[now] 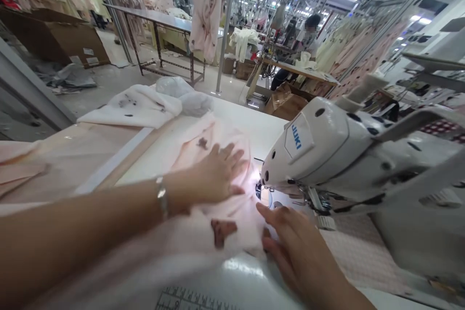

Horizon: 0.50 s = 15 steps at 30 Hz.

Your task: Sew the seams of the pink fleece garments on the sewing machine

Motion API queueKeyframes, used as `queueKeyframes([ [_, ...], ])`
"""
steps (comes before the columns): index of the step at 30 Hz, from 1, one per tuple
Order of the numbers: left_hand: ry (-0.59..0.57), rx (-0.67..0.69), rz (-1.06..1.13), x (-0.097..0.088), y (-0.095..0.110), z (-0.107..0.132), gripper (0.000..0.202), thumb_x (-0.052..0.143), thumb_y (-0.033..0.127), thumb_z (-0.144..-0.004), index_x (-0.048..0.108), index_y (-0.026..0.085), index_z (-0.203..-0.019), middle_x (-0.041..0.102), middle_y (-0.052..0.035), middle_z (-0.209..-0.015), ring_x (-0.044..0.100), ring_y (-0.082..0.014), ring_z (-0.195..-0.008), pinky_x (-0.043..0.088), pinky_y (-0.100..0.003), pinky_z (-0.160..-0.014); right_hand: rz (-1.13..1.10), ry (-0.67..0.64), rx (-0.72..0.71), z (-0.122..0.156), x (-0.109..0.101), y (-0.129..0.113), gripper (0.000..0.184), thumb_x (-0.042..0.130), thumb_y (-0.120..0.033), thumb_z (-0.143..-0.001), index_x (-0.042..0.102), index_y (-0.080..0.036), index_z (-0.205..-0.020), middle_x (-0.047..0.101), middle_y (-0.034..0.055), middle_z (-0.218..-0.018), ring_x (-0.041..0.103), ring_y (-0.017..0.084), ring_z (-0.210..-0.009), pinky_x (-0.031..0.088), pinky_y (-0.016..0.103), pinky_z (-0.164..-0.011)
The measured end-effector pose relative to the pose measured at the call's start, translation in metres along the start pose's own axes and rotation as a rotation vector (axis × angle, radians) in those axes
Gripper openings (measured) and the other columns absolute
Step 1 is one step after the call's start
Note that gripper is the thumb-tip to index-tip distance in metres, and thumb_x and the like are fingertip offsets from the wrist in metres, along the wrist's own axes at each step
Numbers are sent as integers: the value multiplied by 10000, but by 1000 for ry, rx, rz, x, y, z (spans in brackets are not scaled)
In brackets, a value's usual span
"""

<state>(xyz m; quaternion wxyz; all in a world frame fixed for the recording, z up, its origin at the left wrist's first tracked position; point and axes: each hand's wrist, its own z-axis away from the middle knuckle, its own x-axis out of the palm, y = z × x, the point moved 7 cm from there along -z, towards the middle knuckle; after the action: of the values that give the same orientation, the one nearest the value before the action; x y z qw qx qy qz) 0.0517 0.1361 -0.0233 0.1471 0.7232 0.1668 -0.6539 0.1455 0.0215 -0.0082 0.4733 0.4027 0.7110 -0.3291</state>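
A pale pink fabric piece (203, 155) with small brown prints lies on the white sewing table (247, 271), running under the needle area of a white Juki sewing machine (327, 155). My left hand (218, 174) lies flat on the fabric just left of the needle, fingers spread. My right hand (290, 242) rests on the fabric's near edge in front of the presser foot, fingers extended and pinning the cloth down. A silver bracelet (162, 198) sits on my left wrist.
A folded stack of white and pink cloth (138, 106) and a clear plastic bag (181, 89) lie at the table's far left. Cardboard boxes (65, 38), hanging garments (207, 5) and a metal table (160, 22) stand behind. Another person (308, 34) works at a distant station.
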Motion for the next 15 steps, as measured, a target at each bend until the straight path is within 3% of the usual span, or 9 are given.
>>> queueKeyframes([
  [2,-28,-159,-1,-3,23,29,639,393,556,-870,390,114,-1331,285,-219,-1402,209,-456,-1281,258,-640,-935,-53,-58,-16,10,-2,-14,331,364,-387,-929,519,-179,-1134,598,56,-817,558,175,-716,414,289,-596],
  [5,-114,-180,48,-11,43,44,437,460,467,-872,568,137,-1139,510,-206,-1216,461,-409,-1123,416,-537,-817,-84,-121,0,31,4,-33,290,442,-452,-889,560,-236,-1043,561,10,-731,524,157,-644,381,273,-574],
  [8,-53,-183,125,-26,16,20,155,481,216,-881,611,139,-915,596,-134,-1042,548,-282,-1004,412,-425,-836,-97,-69,87,50,10,-43,145,464,-334,-895,574,-240,-907,543,4,-716,510,158,-663,339,277,-593],
  [10,3,-157,174,-33,-8,-1,52,560,152,-818,593,139,-856,570,-112,-1105,515,-257,-1052,374,-380,-886,-123,-19,227,57,12,-43,96,518,-295,-857,547,-224,-799,541,6,-720,501,169,-681,321,289,-610],
  [11,6,-129,197,-36,-15,-10,16,573,149,-804,581,142,-816,594,-92,-1047,544,-232,-990,393,-332,-845,-137,7,320,60,12,-40,75,561,-289,-821,540,-219,-805,554,10,-751,504,181,-708,324,300,-633],
  [13,0,-78,231,-42,-19,-18,71,509,167,-837,549,151,-780,621,-40,-821,583,-175,-761,413,-249,-679,-176,62,501,63,10,-33,198,637,-284,-743,543,-216,-903,582,29,-851,512,221,-790,330,341,-702],
  [15,49,-45,266,-55,-13,-10,172,362,159,-880,517,158,-803,580,-7,-708,546,-151,-639,387,-224,-593,-212,104,598,64,6,-28,231,634,-242,-718,555,-224,-934,591,35,-886,513,241,-823,325,374,-734],
])
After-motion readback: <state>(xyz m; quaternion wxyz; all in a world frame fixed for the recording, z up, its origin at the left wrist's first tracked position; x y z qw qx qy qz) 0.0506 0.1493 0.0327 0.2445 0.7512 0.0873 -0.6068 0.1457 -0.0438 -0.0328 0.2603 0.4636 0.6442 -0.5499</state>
